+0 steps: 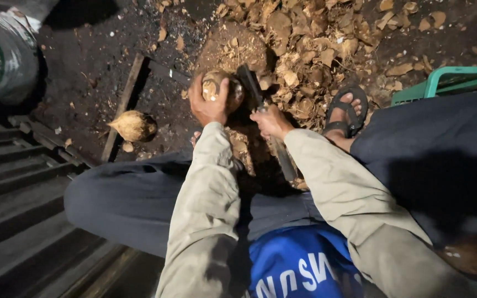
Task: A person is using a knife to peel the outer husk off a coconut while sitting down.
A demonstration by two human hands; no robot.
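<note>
My left hand grips a husked brown coconut and presses it down on a mound of husk in front of me. My right hand is closed around the handle of a heavy dark blade, whose flat end rests against the right side of the coconut. Both arms wear pale beige sleeves and reach out over my dark trousers and blue shirt.
A second coconut with a pointed tip lies on the dark ground at left, beside a wooden plank. A heap of husk pieces spreads ahead. My sandalled foot rests right of the blade. A green crate stands at right, a sack at top left.
</note>
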